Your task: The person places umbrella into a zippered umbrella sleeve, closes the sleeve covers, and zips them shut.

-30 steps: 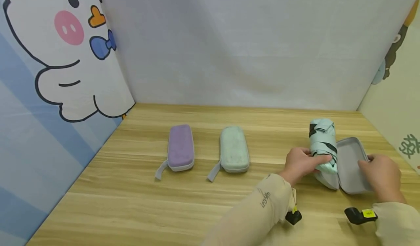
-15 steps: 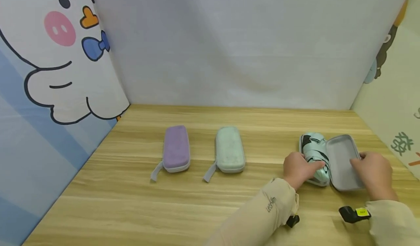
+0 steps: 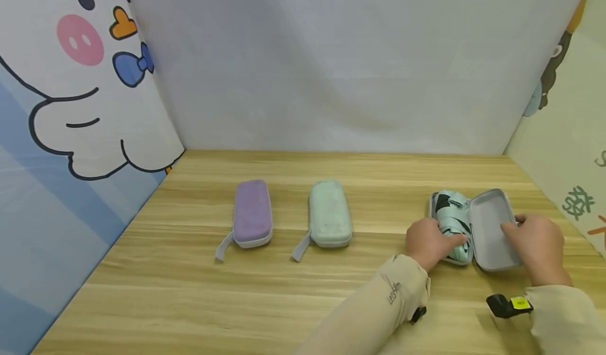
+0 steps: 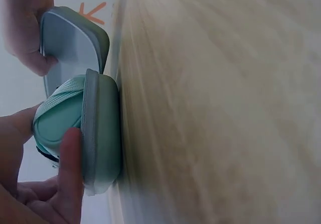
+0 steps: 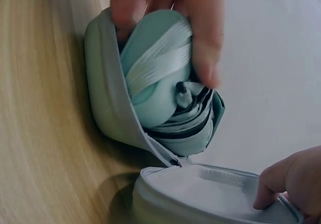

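Observation:
A compact folding umbrella [image 3: 453, 221], mint green with dark patches and a pale strap, lies in the left half of a hard zip case [image 5: 100, 78]. The case is unzipped, its grey-lined lid [image 3: 490, 229] spread out to the right. My left hand [image 3: 428, 243] holds the umbrella near its handle end, thumb over the top and fingers at the case's outer side. With thumb and fingers my right hand [image 3: 538, 245] pinches the right edge of the lid. In the right wrist view the umbrella's handle [image 5: 155, 83] rises above the case rim.
A purple zip case [image 3: 253, 210] and a mint zip case [image 3: 330, 213] lie closed on the wooden table [image 3: 213, 302], left of the opened one, each with a grey pull strap. A white backdrop [image 3: 331, 66] stands behind, with printed cloth panels at both sides.
My left hand has lowered the umbrella from above the case down into its left half. My right hand has kept its pinch on the lid. The camera view has shifted slightly.

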Demonstrator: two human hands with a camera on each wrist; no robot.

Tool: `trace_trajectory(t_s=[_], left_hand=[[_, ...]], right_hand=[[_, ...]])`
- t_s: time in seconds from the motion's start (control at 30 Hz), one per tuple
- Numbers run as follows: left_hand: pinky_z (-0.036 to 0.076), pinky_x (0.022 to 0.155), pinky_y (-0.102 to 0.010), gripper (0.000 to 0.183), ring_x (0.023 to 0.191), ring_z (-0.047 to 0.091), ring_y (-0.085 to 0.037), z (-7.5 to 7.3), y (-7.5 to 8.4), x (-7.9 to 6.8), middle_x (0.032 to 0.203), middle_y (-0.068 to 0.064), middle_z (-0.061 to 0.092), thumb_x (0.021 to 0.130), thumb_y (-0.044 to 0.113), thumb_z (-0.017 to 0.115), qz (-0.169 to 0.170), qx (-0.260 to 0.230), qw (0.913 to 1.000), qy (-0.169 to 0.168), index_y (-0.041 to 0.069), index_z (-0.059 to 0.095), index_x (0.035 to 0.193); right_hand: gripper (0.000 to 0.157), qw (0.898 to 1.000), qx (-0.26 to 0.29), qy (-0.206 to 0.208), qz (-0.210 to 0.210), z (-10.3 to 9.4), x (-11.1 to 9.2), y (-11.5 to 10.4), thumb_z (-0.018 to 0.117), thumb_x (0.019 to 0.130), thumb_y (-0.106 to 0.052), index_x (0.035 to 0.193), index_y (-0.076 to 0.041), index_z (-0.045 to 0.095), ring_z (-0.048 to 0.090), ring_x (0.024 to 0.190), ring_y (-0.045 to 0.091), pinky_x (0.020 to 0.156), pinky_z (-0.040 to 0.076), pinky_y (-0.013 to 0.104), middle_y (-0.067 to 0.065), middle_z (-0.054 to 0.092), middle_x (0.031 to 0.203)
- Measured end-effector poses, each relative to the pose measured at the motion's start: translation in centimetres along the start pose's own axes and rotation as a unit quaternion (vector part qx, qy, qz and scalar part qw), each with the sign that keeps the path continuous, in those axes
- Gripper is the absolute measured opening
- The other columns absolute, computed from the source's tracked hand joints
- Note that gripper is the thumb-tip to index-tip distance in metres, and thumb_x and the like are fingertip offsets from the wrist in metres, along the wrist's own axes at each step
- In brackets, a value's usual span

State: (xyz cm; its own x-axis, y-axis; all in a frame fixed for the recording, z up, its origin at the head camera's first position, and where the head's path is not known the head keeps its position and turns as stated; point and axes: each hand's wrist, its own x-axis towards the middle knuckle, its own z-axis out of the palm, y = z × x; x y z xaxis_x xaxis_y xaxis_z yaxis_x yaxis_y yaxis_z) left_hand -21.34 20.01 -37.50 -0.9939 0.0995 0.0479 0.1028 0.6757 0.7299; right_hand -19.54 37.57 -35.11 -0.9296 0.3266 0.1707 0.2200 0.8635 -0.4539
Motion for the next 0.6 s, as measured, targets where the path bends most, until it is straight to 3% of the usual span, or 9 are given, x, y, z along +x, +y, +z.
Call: trace_trajectory(t_s=[0.1, 0.2, 0.23, 0.3, 0.43, 0.47, 0.6], left_hand=[[0.030, 0.045, -0.020, 0.051, 0.048, 0.037, -0.007, 0.14, -0.14, 0.25, 0.051, 0.006, 0.041, 0.067, 0.054, 0.077, 0.010, 0.055, 0.9984, 0.005, 0.015, 0.045, 0.054], [0.033, 0.047, -0.019, 0.049, 0.051, 0.041, -0.007, 0.29, -0.31, 0.53, 0.054, 0.005, 0.047, 0.065, 0.055, 0.077, 0.007, 0.069, 0.9976, -0.005, 0.014, 0.051, 0.056], [0.034, 0.047, -0.020, 0.049, 0.052, 0.043, -0.007, 0.30, -0.34, 0.60, 0.056, 0.005, 0.049, 0.065, 0.055, 0.077, 0.003, 0.066, 0.9978, -0.011, 0.013, 0.054, 0.058], [0.040, 0.053, -0.019, 0.051, 0.060, 0.051, -0.007, 0.31, -0.34, 0.63, 0.066, 0.003, 0.056, 0.064, 0.054, 0.079, -0.010, 0.049, 0.9985, -0.019, 0.008, 0.063, 0.077], [0.047, 0.061, -0.022, 0.075, 0.072, 0.059, -0.012, 0.26, -0.37, 0.56, 0.081, -0.001, 0.060, 0.060, 0.049, 0.084, -0.046, -0.002, 0.9986, -0.026, 0.004, 0.053, 0.112], [0.047, 0.063, -0.023, 0.079, 0.074, 0.059, -0.013, 0.24, -0.41, 0.54, 0.083, -0.002, 0.060, 0.059, 0.048, 0.085, -0.052, -0.015, 0.9982, -0.024, 0.005, 0.050, 0.115], [0.046, 0.064, -0.025, 0.069, 0.072, 0.054, -0.014, 0.08, -0.90, 0.55, 0.086, 0.000, 0.052, 0.060, 0.051, 0.083, -0.064, -0.049, 0.9964, -0.027, 0.009, 0.050, 0.104]], right_hand=[[0.039, 1.000, -0.001, 0.005, -0.005, 0.03, -0.07, -0.17, 0.054, 0.084, -0.012, 0.101, 0.023, 0.055, 0.057, 0.075, 0.046, 0.055, 0.049, 0.048, 0.039, 0.056, 0.096], [0.039, 1.000, 0.000, 0.010, -0.007, 0.02, -0.22, -0.28, 0.054, 0.084, -0.012, 0.101, 0.023, 0.055, 0.057, 0.075, 0.046, 0.056, 0.048, 0.048, 0.039, 0.056, 0.097], [0.039, 1.000, 0.000, 0.012, -0.008, -0.01, -0.25, -0.29, 0.054, 0.084, -0.012, 0.101, 0.023, 0.055, 0.057, 0.075, 0.046, 0.057, 0.048, 0.048, 0.039, 0.056, 0.097], [0.040, 1.000, 0.002, 0.014, -0.009, -0.06, -0.30, -0.28, 0.054, 0.084, -0.012, 0.102, 0.024, 0.054, 0.057, 0.075, 0.046, 0.056, 0.048, 0.048, 0.039, 0.056, 0.096], [0.041, 1.000, 0.009, 0.011, -0.008, -0.13, -0.28, -0.24, 0.054, 0.085, -0.014, 0.103, 0.023, 0.054, 0.057, 0.076, 0.045, 0.056, 0.048, 0.047, 0.038, 0.057, 0.096], [0.042, 1.000, 0.012, 0.008, -0.007, -0.15, -0.26, -0.22, 0.054, 0.086, -0.014, 0.104, 0.023, 0.054, 0.057, 0.076, 0.044, 0.057, 0.048, 0.047, 0.037, 0.057, 0.097], [0.048, 1.000, 0.021, -0.023, -0.002, -0.26, -0.11, -0.28, 0.052, 0.089, -0.021, 0.109, 0.022, 0.051, 0.057, 0.081, 0.046, 0.058, 0.049, 0.046, 0.038, 0.055, 0.102]])
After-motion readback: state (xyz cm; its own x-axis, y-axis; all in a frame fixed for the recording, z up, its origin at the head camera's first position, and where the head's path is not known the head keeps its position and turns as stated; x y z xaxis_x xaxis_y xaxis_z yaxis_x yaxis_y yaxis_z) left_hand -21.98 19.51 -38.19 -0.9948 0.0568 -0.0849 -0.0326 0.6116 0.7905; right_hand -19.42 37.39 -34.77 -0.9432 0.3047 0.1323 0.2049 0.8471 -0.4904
